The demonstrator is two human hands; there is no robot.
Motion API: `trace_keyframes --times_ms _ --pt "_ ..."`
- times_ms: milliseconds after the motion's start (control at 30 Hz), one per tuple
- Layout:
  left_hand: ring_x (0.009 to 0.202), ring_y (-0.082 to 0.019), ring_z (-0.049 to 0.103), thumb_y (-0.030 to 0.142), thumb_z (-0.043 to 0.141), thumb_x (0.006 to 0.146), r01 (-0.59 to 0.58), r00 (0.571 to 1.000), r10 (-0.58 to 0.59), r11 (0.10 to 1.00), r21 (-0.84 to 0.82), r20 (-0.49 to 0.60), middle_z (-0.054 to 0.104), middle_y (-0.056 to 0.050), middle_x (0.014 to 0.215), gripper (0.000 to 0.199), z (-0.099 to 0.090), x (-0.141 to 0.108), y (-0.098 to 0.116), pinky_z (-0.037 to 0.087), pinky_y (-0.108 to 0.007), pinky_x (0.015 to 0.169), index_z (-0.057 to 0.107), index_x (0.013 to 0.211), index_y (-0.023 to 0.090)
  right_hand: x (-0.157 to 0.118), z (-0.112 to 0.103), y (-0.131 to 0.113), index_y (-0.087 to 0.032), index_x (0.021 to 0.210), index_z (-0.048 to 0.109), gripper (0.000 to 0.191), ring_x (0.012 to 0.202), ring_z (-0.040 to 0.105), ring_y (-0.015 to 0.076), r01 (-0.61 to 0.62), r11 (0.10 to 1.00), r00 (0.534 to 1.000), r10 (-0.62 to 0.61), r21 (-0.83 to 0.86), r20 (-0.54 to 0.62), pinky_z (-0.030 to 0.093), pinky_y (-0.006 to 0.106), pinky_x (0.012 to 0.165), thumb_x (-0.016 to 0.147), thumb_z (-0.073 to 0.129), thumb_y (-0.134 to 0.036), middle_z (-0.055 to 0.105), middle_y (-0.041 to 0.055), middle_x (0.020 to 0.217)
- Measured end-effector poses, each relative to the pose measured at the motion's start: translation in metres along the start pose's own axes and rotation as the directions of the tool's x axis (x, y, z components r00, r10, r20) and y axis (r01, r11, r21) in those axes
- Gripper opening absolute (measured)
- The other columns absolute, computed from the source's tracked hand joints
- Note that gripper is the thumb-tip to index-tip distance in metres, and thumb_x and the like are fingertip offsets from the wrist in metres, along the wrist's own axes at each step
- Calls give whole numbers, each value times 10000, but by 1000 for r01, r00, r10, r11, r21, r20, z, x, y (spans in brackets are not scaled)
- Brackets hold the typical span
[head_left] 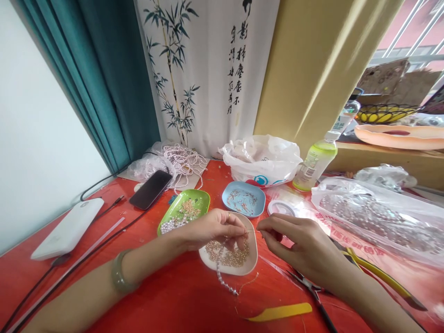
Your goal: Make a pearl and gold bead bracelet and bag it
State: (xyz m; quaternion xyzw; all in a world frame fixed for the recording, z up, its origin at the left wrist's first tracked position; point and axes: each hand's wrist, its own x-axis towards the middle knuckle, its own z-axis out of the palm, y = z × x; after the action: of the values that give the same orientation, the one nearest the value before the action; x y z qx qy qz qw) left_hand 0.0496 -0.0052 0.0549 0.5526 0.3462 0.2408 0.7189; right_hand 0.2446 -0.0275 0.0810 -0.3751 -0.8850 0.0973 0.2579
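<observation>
My left hand (222, 226) is pinched closed over a white dish (205, 260) of small gold beads. From its fingers hangs a string of pearl beads (222, 280), its lower end on the table beside a fine gold chain (248, 283). A thin strand seems to stick out of the left fingertips toward the right. Just to the right, my right hand (298, 236) is pinched shut, thumb against forefinger; anything between them is too small to make out. Under the right wrist lie black-handled pliers (314, 289) and yellow-handled pliers (378, 273).
A green dish (204, 196) with beads and a blue dish (229, 188) with small metal pieces stand behind. Yellow tweezers (282, 312) lie in front. Around are a phone (151, 189), a power bank (67, 229), plastic bags (263, 162) and a bottle (315, 162).
</observation>
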Motion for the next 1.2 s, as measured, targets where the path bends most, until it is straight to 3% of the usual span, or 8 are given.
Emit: trace_keyframes --times_ms 400,1200 --pt "532 -53 477 267 593 713 -63 996 68 994 -95 59 559 -1 645 150 -4 2 -1 323 -191 528 586 741 120 -1 4 4 -208 775 597 170 510 497 99 12 1000 1000 -13 16 2 391 225 474 776 431 -172 586 5 628" --pt "539 -54 484 264 586 724 -106 987 118 987 -119 104 556 -13 646 166 -3 3 -2 335 -172 498 597 747 100 0 4 1 -174 752 602 165 507 477 67 12 999 999 -10 42 -37 377 193 491 749 450 -108 567 -21 595"
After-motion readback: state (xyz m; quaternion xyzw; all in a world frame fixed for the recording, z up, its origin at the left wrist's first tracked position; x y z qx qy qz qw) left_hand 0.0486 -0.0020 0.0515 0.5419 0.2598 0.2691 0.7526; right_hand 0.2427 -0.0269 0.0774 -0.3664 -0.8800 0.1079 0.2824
